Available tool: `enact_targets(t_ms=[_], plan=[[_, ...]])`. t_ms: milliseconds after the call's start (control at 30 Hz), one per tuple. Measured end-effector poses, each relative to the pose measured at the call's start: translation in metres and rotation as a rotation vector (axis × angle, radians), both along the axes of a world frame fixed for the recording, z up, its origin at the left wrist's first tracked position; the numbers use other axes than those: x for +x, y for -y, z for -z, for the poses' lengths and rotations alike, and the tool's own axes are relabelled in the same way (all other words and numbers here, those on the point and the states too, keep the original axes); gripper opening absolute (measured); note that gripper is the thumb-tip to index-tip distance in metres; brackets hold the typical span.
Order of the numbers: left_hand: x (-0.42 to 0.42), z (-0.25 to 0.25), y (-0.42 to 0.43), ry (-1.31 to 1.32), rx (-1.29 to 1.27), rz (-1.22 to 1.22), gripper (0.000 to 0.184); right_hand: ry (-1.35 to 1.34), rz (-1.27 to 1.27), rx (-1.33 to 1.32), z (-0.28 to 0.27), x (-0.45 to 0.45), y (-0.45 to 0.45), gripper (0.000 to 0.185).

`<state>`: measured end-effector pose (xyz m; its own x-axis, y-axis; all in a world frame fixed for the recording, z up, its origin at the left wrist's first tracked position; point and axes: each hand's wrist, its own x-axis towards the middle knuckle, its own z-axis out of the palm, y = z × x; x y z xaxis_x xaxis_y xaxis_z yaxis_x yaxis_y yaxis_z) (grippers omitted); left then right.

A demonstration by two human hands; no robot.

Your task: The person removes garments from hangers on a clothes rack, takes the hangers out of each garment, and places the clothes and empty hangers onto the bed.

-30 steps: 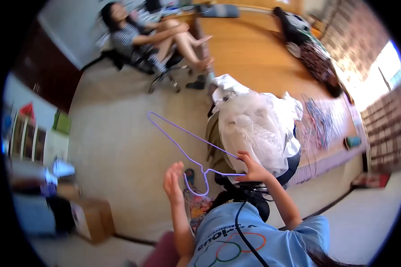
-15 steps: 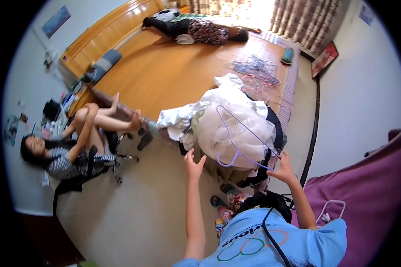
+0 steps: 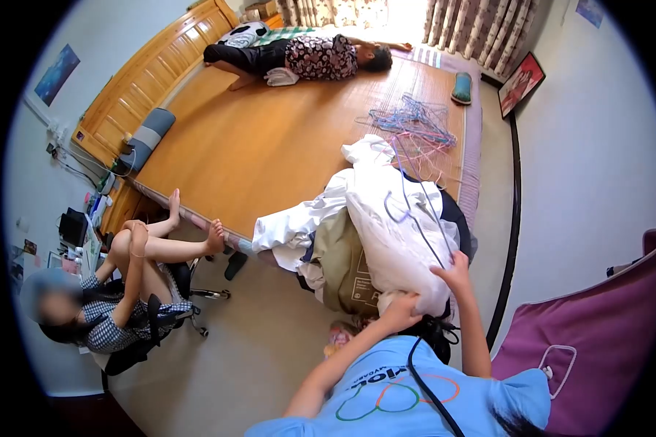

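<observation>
My left hand [image 3: 399,313] is closed on the near end of a white sheer garment [image 3: 395,237], which stretches across the clothes pile toward the bed. My right hand [image 3: 455,277] grips one end of a purple clothes hanger [image 3: 430,231]; the hanger extends away from me above the garment. Beneath and left of the sheer fabric lies an olive cloth item [image 3: 337,266] with a printed patch. White clothing [image 3: 293,224] spreads over the left of the pile, and dark fabric [image 3: 455,218] shows at its right.
Several loose hangers [image 3: 415,124] lie tangled on the bed mat [image 3: 248,153]. One person [image 3: 324,58] lies at the bed's far side; another [image 3: 135,269] sits on a wheeled chair at left, feet against the bed edge. Purple fabric [image 3: 583,349] stands at right.
My left hand has moved right and closed on the sheer garment. This fabric has shifted toward me, exposing more olive cloth. The hanger has swung to point away, still in my right hand.
</observation>
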<state>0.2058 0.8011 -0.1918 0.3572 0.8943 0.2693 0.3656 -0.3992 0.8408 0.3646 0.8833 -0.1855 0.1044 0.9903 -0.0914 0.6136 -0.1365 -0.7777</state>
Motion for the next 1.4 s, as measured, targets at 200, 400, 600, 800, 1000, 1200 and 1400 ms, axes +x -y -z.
enact_targets(t_ms=[200, 400, 600, 800, 1000, 1200, 1400], plan=[[-0.057, 0.012, -0.058, 0.025, -0.391, 0.064, 0.036, 0.198, -0.007, -0.118, 0.021, -0.048, -0.028, 0.07], [-0.128, 0.014, -0.096, 0.383, -0.92, -0.37, 0.023, 0.483, 0.172, -0.174, -0.021, -0.062, 0.013, 0.074], [-0.18, -0.115, -0.159, 1.231, -0.82, 0.125, 0.041, 0.144, 0.661, -0.051, -0.017, -0.074, 0.049, 0.067], [-0.17, -0.158, -0.171, 1.129, -0.636, 0.097, 0.039, 0.001, 1.013, 0.116, -0.014, -0.092, 0.094, 0.056], [-0.03, -0.017, -0.16, -0.222, -0.553, 1.012, 0.037, 0.135, 1.113, 0.171, -0.014, -0.117, 0.115, 0.053], [-0.082, 0.029, -0.137, -0.41, -0.687, 1.225, 0.054, 0.015, 0.982, -0.004, -0.001, -0.128, 0.125, 0.063], [-0.191, 0.076, -0.218, 0.239, -0.953, 0.04, 0.027, 0.081, 0.856, -0.186, -0.013, -0.133, 0.107, 0.066]])
